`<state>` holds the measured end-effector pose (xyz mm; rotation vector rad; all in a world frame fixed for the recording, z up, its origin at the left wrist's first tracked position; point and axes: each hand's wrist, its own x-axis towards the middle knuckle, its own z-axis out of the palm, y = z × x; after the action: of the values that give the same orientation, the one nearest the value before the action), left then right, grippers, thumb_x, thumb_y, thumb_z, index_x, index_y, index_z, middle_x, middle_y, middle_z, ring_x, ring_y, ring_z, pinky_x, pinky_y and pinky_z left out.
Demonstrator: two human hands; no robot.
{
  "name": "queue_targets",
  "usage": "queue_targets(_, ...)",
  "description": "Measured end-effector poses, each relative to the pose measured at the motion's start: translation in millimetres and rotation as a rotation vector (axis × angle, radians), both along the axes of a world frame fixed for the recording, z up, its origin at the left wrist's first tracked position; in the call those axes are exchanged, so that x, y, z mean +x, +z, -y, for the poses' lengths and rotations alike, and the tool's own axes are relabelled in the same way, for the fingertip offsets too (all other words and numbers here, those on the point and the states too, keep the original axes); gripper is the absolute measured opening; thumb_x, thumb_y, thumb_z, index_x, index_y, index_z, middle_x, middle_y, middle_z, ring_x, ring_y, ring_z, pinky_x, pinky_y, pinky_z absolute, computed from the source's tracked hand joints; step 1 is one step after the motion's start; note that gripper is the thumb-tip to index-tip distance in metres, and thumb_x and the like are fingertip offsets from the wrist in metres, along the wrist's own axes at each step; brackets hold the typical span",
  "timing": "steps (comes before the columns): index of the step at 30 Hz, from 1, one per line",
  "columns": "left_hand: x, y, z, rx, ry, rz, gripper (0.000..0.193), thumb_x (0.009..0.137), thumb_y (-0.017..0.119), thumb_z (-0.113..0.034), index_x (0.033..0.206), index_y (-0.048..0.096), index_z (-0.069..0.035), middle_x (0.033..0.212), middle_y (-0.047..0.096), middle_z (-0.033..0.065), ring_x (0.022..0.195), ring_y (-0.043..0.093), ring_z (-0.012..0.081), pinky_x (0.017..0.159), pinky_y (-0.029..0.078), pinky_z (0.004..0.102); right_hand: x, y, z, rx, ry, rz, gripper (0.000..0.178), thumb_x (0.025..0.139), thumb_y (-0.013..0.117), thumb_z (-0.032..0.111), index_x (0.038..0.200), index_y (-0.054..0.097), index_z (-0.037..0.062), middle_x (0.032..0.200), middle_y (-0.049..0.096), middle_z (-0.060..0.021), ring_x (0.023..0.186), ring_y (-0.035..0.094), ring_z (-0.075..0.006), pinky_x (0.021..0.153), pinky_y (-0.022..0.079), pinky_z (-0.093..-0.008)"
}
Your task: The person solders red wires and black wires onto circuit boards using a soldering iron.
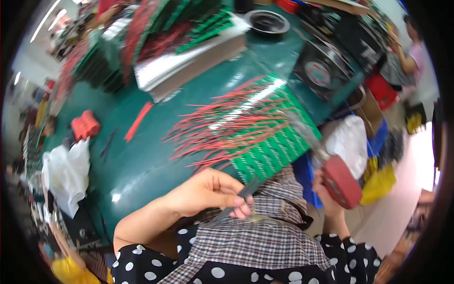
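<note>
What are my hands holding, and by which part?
Left hand: a slim dark tool, pinched around its middle. Right hand: a blurred red-handled tool, held by the handle.

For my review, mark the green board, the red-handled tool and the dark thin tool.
green board [273,160]: head view, lower part
red-handled tool [342,181]: head view, red handle
dark thin tool [248,188]: head view, upper end

Green table (glossy): wired green board.

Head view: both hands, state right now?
Left hand: closed, pinching a thin dark tool.
Right hand: closed, holding a red-handled tool; exact type too blurred to tell.
</note>
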<state>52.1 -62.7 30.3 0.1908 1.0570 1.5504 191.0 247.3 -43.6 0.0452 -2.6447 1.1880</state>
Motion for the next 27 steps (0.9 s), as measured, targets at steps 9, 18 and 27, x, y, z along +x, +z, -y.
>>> queue_targets(9, 7, -19, -35, 0.048, -0.21, 0.072, 0.018, 0.088, 0.056, 0.0, 0.103, 0.061, 0.01, 0.092, 0.067, 0.0165, 0.082, 0.067, 0.0216, 0.076, 0.054, 0.0295, -40, 22, 32, -0.027, 0.253, -0.453, 0.039, 0.073, 0.066, 0.016, 0.105, 0.062, -0.0043, 0.089, 0.067, -0.017, 0.071, 0.067, -0.0281, 0.06, 0.054, -0.0304)
queue_targets(18, 6, -19, -45, 0.066, -0.235, 0.061, 0.017, 0.088, 0.058, -0.001, 0.1, 0.062, 0.009, 0.092, 0.067, 0.0164, 0.082, 0.067, 0.0207, 0.076, 0.054, 0.0295, -47, 24, 36, -0.034, 0.2, -0.575, 0.045, 0.068, 0.069, 0.017, 0.109, 0.062, 0.0, 0.087, 0.066, -0.0125, 0.064, 0.065, -0.0213, 0.052, 0.051, -0.0266)
queue_targets(27, 2, -20, -43, 0.004, -0.084, 0.067, 0.015, 0.081, 0.065, 0.001, 0.094, 0.066, 0.009, 0.086, 0.068, 0.0164, 0.077, 0.067, 0.0211, 0.072, 0.055, 0.0299, -43, 20, 43, -0.043, 0.179, -0.586, 0.045, 0.068, 0.069, 0.017, 0.109, 0.061, 0.0005, 0.088, 0.067, -0.0134, 0.064, 0.065, -0.0209, 0.051, 0.05, -0.0263)
